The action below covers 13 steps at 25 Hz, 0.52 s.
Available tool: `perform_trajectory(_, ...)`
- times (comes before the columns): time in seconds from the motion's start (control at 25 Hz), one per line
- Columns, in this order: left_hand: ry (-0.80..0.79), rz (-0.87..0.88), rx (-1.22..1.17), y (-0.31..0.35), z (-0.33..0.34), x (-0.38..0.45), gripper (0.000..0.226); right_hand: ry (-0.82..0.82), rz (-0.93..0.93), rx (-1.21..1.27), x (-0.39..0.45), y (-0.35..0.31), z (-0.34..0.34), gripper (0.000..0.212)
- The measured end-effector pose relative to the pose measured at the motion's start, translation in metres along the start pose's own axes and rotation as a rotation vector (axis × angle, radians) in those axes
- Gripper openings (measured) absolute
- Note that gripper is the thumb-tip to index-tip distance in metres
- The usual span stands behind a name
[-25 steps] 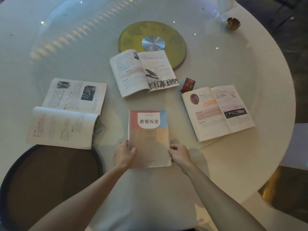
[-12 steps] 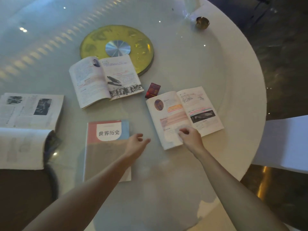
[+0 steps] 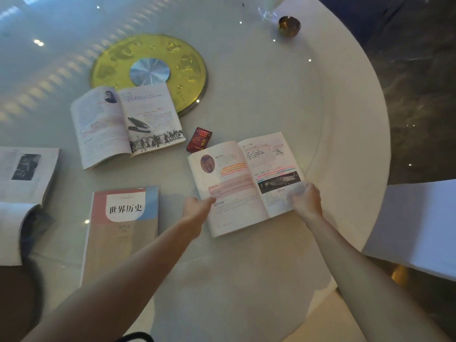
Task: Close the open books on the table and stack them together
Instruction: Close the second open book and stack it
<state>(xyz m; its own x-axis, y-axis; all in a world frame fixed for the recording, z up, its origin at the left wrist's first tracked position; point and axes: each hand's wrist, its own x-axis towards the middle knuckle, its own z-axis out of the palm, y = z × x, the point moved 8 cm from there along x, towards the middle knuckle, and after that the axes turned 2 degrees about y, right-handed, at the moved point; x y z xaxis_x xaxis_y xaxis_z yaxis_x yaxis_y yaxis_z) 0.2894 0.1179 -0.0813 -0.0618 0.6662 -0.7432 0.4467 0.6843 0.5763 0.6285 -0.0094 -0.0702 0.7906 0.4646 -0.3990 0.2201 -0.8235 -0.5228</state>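
An open book with highlighted pages [image 3: 243,183] lies on the round white table [image 3: 345,144] at the right. My left hand [image 3: 197,208] grips its left page edge and my right hand [image 3: 307,199] grips its right page edge. A closed book with a red, blue and tan cover [image 3: 123,228] lies flat to the left of my left arm. A second open book [image 3: 125,124] lies further back. A third open book [image 3: 22,191] sits at the left edge, partly cut off by the frame.
A small red box [image 3: 199,143] lies between the two nearer open books. A gold disc with a silver hub [image 3: 150,72] marks the table's middle. A small brass bowl [image 3: 290,25] stands at the far right. A white chair [image 3: 419,225] stands beside the table at right.
Both hands left the closed book and moved right to the highlighted open book, each taking hold of one of its side edges. The view swung to the right.
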Motion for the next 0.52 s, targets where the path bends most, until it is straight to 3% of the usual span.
perform_trajectory(0.2,0.102,-0.018,0.231,0.011,0.011,-0.006,0.052,-0.056,0.021,-0.091,0.003,0.011,0.004,0.055)
perform_trajectory(0.4,0.027,-0.084,0.012,0.007,0.025,-0.007,0.058,-0.145,0.043,-0.163,-0.009,0.022,0.007,0.045)
perform_trajectory(0.52,-0.062,-0.075,-0.055,0.007,0.039,-0.013,0.040,-0.172,0.109,0.047,-0.018,0.038,0.011,0.021)
